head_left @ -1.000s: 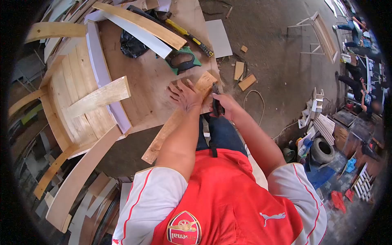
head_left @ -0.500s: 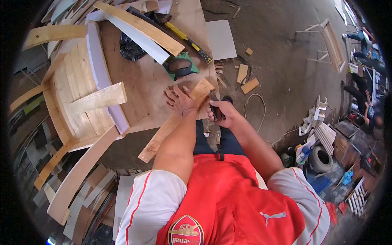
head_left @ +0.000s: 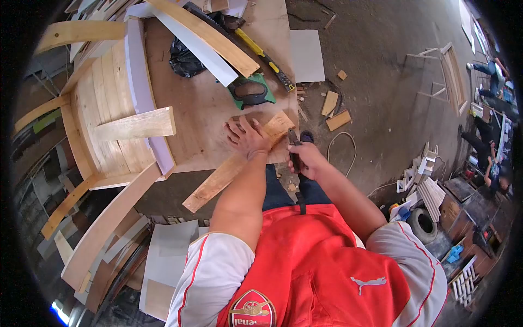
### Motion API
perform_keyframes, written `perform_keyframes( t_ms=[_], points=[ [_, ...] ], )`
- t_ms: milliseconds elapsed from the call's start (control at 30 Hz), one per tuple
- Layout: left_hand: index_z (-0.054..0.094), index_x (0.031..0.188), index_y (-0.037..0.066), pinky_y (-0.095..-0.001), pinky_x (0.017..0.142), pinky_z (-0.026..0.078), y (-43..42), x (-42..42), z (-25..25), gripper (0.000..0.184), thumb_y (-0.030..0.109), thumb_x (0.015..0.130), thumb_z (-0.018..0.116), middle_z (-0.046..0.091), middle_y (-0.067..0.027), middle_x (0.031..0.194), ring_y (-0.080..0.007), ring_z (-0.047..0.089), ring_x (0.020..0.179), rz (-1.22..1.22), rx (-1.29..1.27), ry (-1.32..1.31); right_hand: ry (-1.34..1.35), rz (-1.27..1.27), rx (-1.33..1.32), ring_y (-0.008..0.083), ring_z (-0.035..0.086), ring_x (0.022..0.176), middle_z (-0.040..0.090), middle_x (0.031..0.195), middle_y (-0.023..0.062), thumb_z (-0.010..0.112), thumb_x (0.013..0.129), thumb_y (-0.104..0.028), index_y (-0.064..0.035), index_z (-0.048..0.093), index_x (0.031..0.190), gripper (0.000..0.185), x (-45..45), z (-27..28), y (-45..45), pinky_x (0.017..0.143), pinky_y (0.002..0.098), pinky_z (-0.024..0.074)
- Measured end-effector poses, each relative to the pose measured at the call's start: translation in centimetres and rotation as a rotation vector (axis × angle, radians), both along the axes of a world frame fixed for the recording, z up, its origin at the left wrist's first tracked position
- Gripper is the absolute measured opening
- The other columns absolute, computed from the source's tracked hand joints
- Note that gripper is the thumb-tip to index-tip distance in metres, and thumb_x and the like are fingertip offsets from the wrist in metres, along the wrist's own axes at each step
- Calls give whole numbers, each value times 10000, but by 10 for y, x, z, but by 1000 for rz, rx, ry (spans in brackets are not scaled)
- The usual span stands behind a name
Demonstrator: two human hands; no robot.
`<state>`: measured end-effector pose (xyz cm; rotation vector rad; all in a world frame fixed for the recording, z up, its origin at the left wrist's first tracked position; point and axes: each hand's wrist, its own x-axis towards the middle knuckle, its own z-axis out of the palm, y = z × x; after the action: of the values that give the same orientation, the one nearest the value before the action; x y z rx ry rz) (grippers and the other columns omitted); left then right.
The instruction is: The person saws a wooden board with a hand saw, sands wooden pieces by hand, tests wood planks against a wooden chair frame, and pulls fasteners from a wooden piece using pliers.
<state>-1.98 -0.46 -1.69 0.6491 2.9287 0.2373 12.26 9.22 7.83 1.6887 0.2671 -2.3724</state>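
My left hand [head_left: 248, 136] presses down on a wooden board [head_left: 218, 182], its fingers spread over the board and the tabletop. The board lies slantwise across the corner of the plywood worktable [head_left: 204, 120], its near end jutting past the edge. My right hand [head_left: 309, 159] is closed around dark pliers [head_left: 294, 155], whose jaws point at the board's far end. From this angle I cannot tell whether the jaws touch the wood. Just beyond my left hand lies a handsaw with a green handle [head_left: 251, 91].
A yellow-and-black hammer [head_left: 267, 60], a long wood strip [head_left: 210, 38] and a black plastic bag [head_left: 185, 59] lie on the table. At left stands a curved wooden frame [head_left: 144, 92]. Offcuts [head_left: 339, 120] litter the floor; people [head_left: 493, 147] are at far right.
The whole view has shifted slightly. My right hand and the pliers sit a little farther from the board's end and lower. My left hand stays on the board.
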Motion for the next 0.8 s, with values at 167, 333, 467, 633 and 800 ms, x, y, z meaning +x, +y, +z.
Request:
perform_keyframes(
  t_ms=[167, 333, 467, 633, 800],
  points=[
    [421, 1468, 124, -632, 1196, 197, -1, -2, 9, 543, 435, 1032, 514, 252, -210, 1628, -435, 162, 1543, -16, -32, -52, 134, -97, -139, 215, 622, 588, 609, 713, 88, 578, 1041, -168, -62, 554, 1005, 115, 13, 10, 2, 485, 356, 492],
    [479, 1424, 124, -642, 1177, 203, -9, 3, -5, 514, 407, 999, 542, 329, -204, 1574, -459, 212, 1514, -22, 82, 5, 119, 311, 313, 193, 654, 583, 645, 736, 99, 583, 1038, -142, -43, 523, 1111, 137, 42, 114, -6, 473, 352, 520],
    [488, 1415, 130, -634, 1180, 211, -2, 0, -6, 499, 395, 998, 552, 348, -197, 1558, -459, 228, 1506, -15, 120, 70, 147, 487, 463, 213, 704, 709, 687, 889, 121, 588, 1048, -193, -44, 547, 1201, 217, 42, 61, 34, 553, 351, 555],
    [487, 1414, 132, -626, 1182, 214, -2, 0, -4, 504, 398, 994, 563, 346, -190, 1563, -454, 225, 1508, -16, 98, 54, 256, 679, 437, 180, 646, 688, 647, 876, 74, 610, 1043, -217, -33, 561, 1109, 201, 51, -23, 34, 573, 340, 519],
    [476, 1423, 137, -612, 1174, 243, -2, 1, 5, 520, 412, 991, 566, 351, -175, 1564, -439, 235, 1507, -10, 59, 38, 303, 681, 341, 165, 653, 781, 653, 964, 46, 607, 1058, -277, -26, 574, 1159, 272, 56, -55, 35, 599, 326, 531]
  ],
)
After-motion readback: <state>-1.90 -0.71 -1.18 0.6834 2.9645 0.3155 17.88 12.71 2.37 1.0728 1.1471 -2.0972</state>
